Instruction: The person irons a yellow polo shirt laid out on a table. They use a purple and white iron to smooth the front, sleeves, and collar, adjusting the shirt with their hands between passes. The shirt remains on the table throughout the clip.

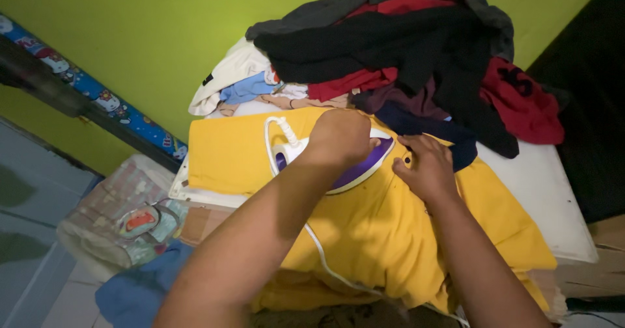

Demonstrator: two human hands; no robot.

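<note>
A yellow garment (364, 230) lies spread over a white padded board (540, 185). My left hand (342, 136) grips the handle of a white and purple clothes iron (361, 165), which rests flat on the yellow cloth. Its white cord (277, 129) loops off the back and another stretch runs down across the garment. My right hand (424, 166) presses flat on the yellow fabric just right of the iron's tip, fingers near the collar edge.
A heap of dark, red, blue and cream clothes (403, 54) fills the far end of the board against a green wall (143, 35). A plastic-wrapped bundle (124, 217) and blue cloth (133, 292) lie on the floor at left.
</note>
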